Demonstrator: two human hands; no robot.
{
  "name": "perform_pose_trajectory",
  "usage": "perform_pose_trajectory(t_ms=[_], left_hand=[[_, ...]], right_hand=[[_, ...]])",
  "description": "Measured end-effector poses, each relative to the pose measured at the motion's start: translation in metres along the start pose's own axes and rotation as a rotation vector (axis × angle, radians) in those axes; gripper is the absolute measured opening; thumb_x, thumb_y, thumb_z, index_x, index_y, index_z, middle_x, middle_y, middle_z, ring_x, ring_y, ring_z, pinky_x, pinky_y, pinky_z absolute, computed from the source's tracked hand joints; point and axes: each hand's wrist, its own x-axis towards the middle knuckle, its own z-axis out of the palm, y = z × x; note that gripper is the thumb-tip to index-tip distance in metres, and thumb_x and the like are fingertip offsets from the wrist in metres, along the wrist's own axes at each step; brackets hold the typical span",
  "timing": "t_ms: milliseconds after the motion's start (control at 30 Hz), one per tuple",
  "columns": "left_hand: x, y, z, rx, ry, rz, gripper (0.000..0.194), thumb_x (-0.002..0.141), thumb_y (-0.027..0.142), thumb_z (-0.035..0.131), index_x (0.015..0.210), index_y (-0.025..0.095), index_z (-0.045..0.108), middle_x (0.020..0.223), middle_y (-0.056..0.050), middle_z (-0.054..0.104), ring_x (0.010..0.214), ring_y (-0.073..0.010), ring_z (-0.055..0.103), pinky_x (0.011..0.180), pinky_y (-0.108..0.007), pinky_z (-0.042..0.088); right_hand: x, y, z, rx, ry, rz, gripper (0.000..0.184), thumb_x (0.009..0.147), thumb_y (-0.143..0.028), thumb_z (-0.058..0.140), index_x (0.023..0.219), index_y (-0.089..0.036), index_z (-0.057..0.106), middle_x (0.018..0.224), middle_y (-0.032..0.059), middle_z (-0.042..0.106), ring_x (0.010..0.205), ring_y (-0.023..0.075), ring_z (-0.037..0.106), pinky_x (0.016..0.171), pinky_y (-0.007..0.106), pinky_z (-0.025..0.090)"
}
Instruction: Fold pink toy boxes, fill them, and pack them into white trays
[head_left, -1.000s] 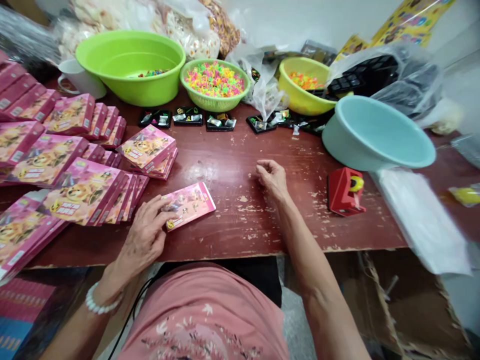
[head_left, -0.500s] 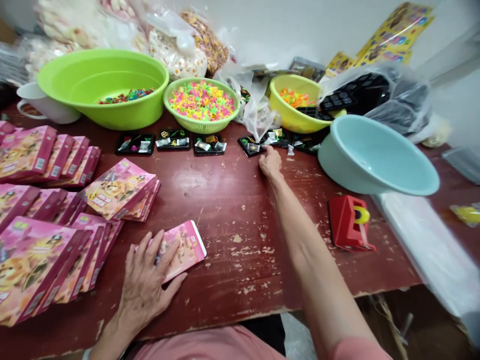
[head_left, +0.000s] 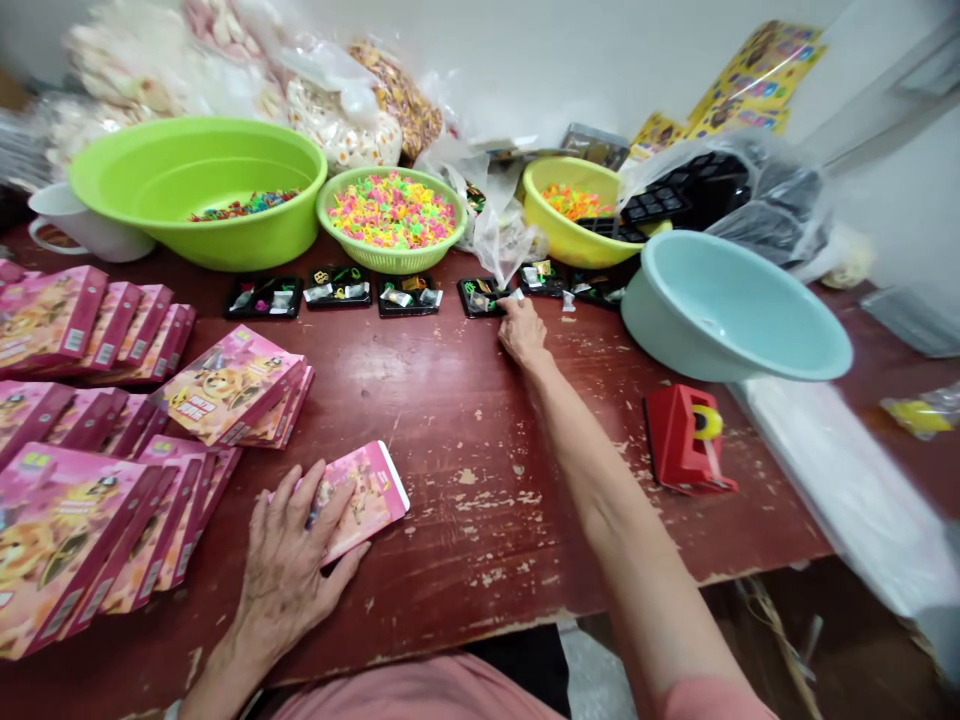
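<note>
My left hand (head_left: 289, 555) lies palm down, fingers spread over a flat pink printed box (head_left: 366, 488) with a white end at its right. The box rests on the table under the fingers. My right arm is stretched forward. At its end, my right hand (head_left: 523, 330), fingers curled, is at the right edge of a small black tray (head_left: 474, 290) with little green and white-wrapped pieces in it. The fingertips on that tray are partly hidden. Similar filled black trays (head_left: 409, 296) stand in a row to the left, and another tray (head_left: 541, 280) is just behind my right hand.
Stacks of pink boxes (head_left: 67, 530) fill the left. Behind the trays stand a green tub (head_left: 202, 230), a basket of colourful small pieces (head_left: 390, 262) and a yellow basin (head_left: 577, 240). On the right are a blue basin (head_left: 675, 330), a red tape dispenser (head_left: 671, 440) and plastic sheeting (head_left: 832, 450).
The black tray at my right hand has moved slightly left and turned straighter, in line with the row. My right hand moved left with it. My left hand stays on the box.
</note>
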Motion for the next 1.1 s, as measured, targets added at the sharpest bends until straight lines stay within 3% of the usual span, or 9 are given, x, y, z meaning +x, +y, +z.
perform_pose_trajectory(t_ms=[233,400,533,733,800,933,1033,1100], left_hand=[[0.003,0.003,-0.002,0.032,0.006,0.008,0.071,0.093,0.036,0.068,0.157,0.031,0.040,0.162,-0.019,0.044,0.151,-0.0434,0.039,0.121,-0.065,0.032],[0.003,0.007,-0.005,-0.011,0.001,-0.026,0.073,0.092,0.035,0.069,0.159,0.034,0.040,0.162,-0.017,0.044,0.151,-0.0422,0.039,0.122,-0.065,0.030],[0.004,0.005,-0.003,-0.003,0.002,-0.029,0.065,0.093,0.038,0.067,0.155,0.031,0.046,0.161,-0.017,0.046,0.150,-0.0430,0.040,0.120,-0.065,0.031],[0.006,0.009,-0.014,0.027,-0.053,-0.066,0.056,0.097,0.046,0.059,0.149,0.026,0.051,0.157,-0.017,0.048,0.145,-0.0410,0.045,0.119,-0.061,0.035],[0.008,0.012,-0.023,0.025,-0.116,-0.102,0.066,0.094,0.051,0.061,0.153,0.023,0.047,0.156,-0.019,0.048,0.140,-0.0415,0.048,0.116,-0.061,0.037],[0.020,0.018,-0.037,0.038,-0.235,-0.152,0.108,0.081,0.064,0.074,0.164,0.013,0.027,0.159,-0.025,0.043,0.140,-0.0465,0.044,0.115,-0.066,0.036],[0.027,0.021,-0.043,0.030,-0.281,-0.153,0.116,0.075,0.065,0.079,0.163,0.012,0.027,0.153,-0.025,0.048,0.135,-0.0472,0.047,0.110,-0.066,0.041],[0.027,0.024,-0.046,-0.004,-0.245,-0.157,0.114,0.071,0.059,0.083,0.160,0.013,0.031,0.150,-0.024,0.050,0.132,-0.0457,0.050,0.107,-0.062,0.044]], right_hand=[[0.003,-0.009,-0.003,-0.045,-0.051,-0.050,0.046,0.104,-0.022,0.038,0.143,-0.030,0.061,0.139,0.0157,0.055,0.104,0.0309,0.068,0.087,0.043,0.052],[-0.027,-0.004,-0.012,-0.104,-0.089,-0.047,0.043,0.105,-0.022,0.036,0.139,-0.025,0.061,0.140,0.0174,0.054,0.104,0.0309,0.069,0.086,0.042,0.053],[-0.079,-0.003,-0.025,-0.158,-0.130,-0.032,0.039,0.106,-0.024,0.035,0.134,-0.023,0.062,0.136,0.0175,0.057,0.100,0.0288,0.070,0.083,0.040,0.053],[-0.193,-0.009,-0.043,-0.214,-0.206,-0.009,0.032,0.106,-0.026,0.038,0.124,-0.020,0.064,0.132,0.0158,0.063,0.093,0.0279,0.074,0.076,0.036,0.053],[-0.231,-0.011,-0.047,-0.226,-0.230,-0.042,0.031,0.106,-0.029,0.041,0.125,-0.020,0.064,0.132,0.0156,0.064,0.093,0.0286,0.074,0.074,0.036,0.053],[-0.291,-0.014,-0.059,-0.177,-0.220,-0.090,0.035,0.104,-0.033,0.047,0.134,-0.022,0.062,0.131,0.0147,0.068,0.094,0.0307,0.074,0.073,0.037,0.054],[-0.316,-0.023,-0.066,-0.052,-0.137,-0.095,0.038,0.103,-0.026,0.047,0.137,-0.024,0.063,0.136,0.0128,0.068,0.098,0.0307,0.075,0.078,0.039,0.057],[-0.325,-0.034,-0.063,0.123,-0.098,-0.159,0.037,0.103,-0.024,0.048,0.136,-0.023,0.064,0.134,0.0124,0.070,0.107,0.0304,0.074,0.089,0.040,0.057]])
